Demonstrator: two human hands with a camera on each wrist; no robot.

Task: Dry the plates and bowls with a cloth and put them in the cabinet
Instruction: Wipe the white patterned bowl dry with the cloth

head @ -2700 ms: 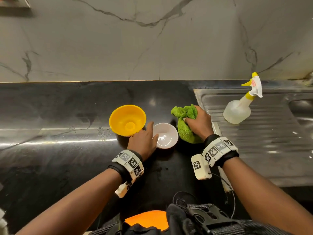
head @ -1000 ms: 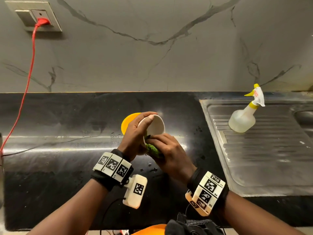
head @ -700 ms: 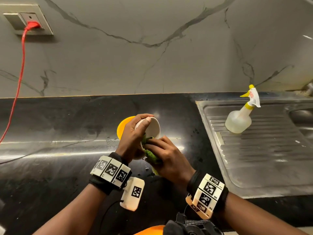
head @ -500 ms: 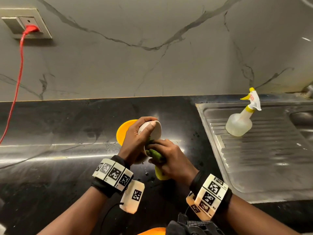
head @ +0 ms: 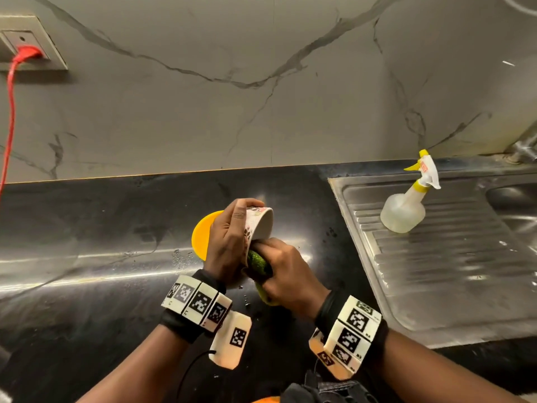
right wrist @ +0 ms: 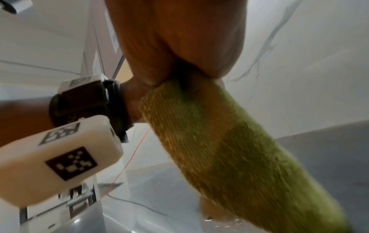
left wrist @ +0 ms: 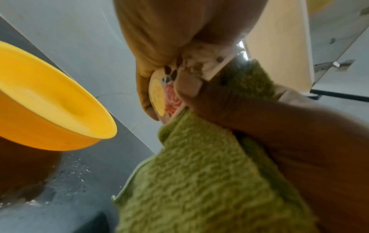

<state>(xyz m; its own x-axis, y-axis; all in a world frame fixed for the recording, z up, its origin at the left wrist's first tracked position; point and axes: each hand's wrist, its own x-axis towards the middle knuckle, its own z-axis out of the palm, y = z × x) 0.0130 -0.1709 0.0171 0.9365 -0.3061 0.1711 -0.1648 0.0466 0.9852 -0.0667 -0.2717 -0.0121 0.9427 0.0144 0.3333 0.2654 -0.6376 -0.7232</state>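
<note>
White bowl (head: 260, 225) tilted, gripped by left hand (head: 229, 242); right hand (head: 286, 274) clutches green cloth (head: 257, 261) against it.

Head view looks steeply down from above the counter's (head: 87, 286) near edge toward the back wall. Both wrist views look upward from close beneath the hands; all 3 views share the green cloth (head: 257, 261) (left wrist: 199, 173) (right wrist: 229, 149).

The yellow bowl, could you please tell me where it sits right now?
In the head view the yellow bowl rests on the black counter, just behind the left hand, left of the sink drainboard.
</note>
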